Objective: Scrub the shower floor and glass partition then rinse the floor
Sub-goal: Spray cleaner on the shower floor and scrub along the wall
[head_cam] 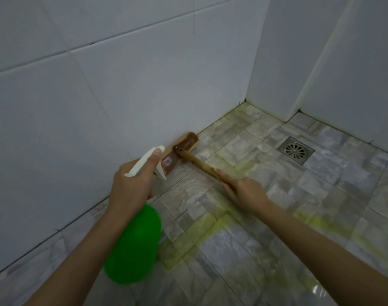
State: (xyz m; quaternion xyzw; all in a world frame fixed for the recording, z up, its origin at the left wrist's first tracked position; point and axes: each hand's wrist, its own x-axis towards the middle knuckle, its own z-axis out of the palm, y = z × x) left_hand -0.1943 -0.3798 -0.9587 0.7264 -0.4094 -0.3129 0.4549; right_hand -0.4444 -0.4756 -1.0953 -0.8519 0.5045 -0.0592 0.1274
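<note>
Right grip (243,191) on brush (189,151), head wallward.

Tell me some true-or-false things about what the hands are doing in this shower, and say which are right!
1. The left hand holds a green spray bottle. True.
2. The right hand holds a sponge. False: it grips the wooden handle of a scrub brush.
3. The brush's head lies where the floor meets the tiled wall. True.
4. The brush covers the drain. False: the drain sits uncovered, apart from the brush.
5. The floor is spotless white. False: it is grey-patterned with yellow-green smears.
</note>
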